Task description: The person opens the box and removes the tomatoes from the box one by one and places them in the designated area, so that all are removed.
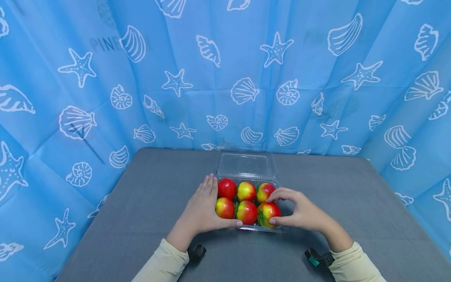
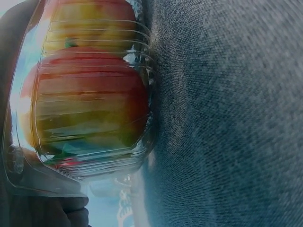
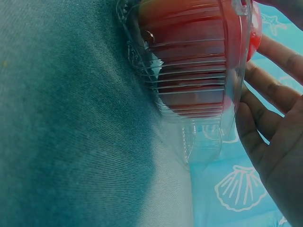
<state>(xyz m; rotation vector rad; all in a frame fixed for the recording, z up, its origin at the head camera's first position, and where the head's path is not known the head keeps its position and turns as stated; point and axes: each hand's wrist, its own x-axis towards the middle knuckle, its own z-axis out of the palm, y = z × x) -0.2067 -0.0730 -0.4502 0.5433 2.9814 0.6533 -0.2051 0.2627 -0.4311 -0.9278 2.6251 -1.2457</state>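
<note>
Several round red-and-yellow fruits sit in two rows of three in a clear plastic clamshell box (image 1: 280, 228). My left hand (image 1: 201, 209) lies along the box's left side, fingers straight, with the thumb stretched over the front rim. With thumb and fingertips, my right hand (image 1: 303, 211) pinches the front right fruit (image 1: 268, 213), which shows green at its lower left. The ribbed box wall (image 2: 90, 99) covers the fruits in the left wrist view. In the right wrist view, the right hand's other fingers (image 3: 272, 87) spread beside the box.
The box's clear lid (image 1: 244, 164) lies folded back behind it. A grey cloth covers the table (image 1: 158, 188). A blue curtain (image 1: 225, 78) printed with shells and starfish hangs around the back and sides. Dark straps (image 1: 318, 258) circle both wrists.
</note>
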